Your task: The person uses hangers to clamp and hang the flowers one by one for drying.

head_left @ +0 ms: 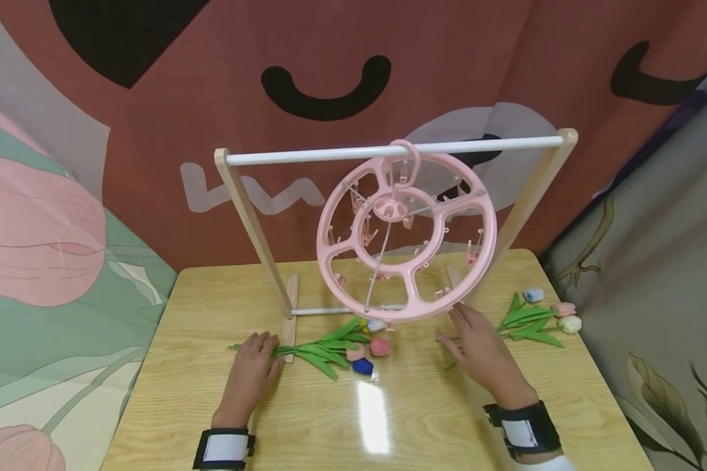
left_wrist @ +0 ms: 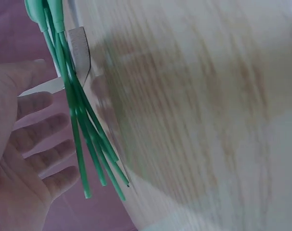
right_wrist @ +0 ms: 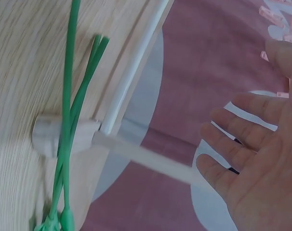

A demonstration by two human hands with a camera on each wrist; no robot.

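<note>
My left hand (head_left: 250, 369) hovers at the stem end of a bunch of artificial tulips (head_left: 324, 348) with pink, blue and yellow heads. In the left wrist view its fingers (left_wrist: 42, 132) spread loosely beside the green stems (left_wrist: 71, 91), with nothing gripped. My right hand (head_left: 486, 353) reaches over the stems of a second tulip bunch (head_left: 530, 322), with blue, pink and white heads. Its palm and relaxed fingers (right_wrist: 235, 127) show empty in the right wrist view, apart from the green stems (right_wrist: 67, 125).
A wooden rack (head_left: 253, 235) with a white top bar (head_left: 306, 156) stands between the hands. From the bar hangs a round pink clip hanger (head_left: 390, 208) with small clips. The wooden table (head_left: 200, 379) meets a patterned curtain (head_left: 224, 216) at the back.
</note>
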